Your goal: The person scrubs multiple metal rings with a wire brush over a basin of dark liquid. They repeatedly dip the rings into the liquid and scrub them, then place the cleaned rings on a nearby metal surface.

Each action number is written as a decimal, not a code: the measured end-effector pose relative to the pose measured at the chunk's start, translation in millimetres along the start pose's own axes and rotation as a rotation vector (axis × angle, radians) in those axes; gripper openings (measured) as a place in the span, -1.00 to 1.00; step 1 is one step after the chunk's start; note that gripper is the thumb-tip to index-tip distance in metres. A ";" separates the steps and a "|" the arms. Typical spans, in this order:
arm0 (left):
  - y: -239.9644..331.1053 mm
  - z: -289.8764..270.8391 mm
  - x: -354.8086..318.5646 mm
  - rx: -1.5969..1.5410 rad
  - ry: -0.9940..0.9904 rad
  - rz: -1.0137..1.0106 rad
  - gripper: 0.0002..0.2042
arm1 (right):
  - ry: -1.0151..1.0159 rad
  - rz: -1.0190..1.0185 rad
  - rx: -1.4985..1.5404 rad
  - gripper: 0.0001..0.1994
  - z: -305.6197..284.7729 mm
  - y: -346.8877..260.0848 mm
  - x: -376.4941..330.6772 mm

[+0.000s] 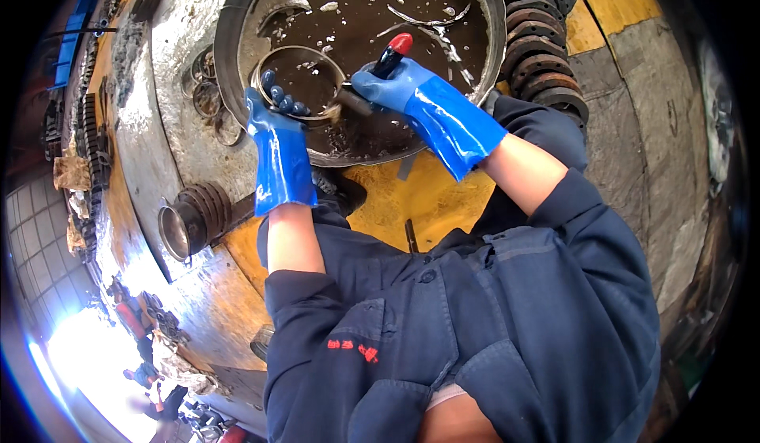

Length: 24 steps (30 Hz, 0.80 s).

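Note:
Over a large round metal basin (226,43) of dark, murky liquid, I hold a metal ring (299,47) tilted at its near left side. The fingers of my left hand (273,118), in a blue rubber glove, curl round the ring's near left edge. My right hand (400,87), gloved the same way, is wrapped round a tool with a black and red handle (396,51). That tool's dark working end (355,101) is at the ring's right edge; motion smears it, so I cannot tell its kind. Pale bits and foam float on the liquid.
A long row of dark round discs (542,55) stands right of the basin. Several thin rings (207,98) lie on its left. Ribbed round parts (207,205) sit nearer on the left. Yellow flooring (408,197) shows between my legs. Small figures (162,399) appear by the glare at lower left.

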<state>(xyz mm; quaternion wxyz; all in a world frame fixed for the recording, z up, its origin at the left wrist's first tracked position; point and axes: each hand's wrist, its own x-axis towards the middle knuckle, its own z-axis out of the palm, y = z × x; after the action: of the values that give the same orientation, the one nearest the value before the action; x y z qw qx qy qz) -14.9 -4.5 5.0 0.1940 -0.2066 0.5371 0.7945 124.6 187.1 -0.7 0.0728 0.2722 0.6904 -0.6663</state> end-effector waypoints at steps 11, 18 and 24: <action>-8.2 3.6 -17.6 0.247 -0.280 -0.251 -0.49 | 0.362 -1.190 -0.674 -0.68 -17.1 -16.4 16.1; -17.3 -3.0 -26.3 0.372 -0.313 -0.172 -0.49 | 0.357 -0.517 -0.823 -0.64 -4.3 -2.1 21.6; -21.4 -8.5 -22.3 0.383 -0.295 -0.144 -0.49 | -0.022 0.068 -0.448 -0.40 -10.4 -5.2 24.8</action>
<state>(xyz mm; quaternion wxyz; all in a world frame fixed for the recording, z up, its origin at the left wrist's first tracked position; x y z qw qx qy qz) 16.1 -6.9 -2.5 0.3619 -0.0855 0.6275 0.6841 104.0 204.2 -6.5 0.1611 0.2650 0.8109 -0.4963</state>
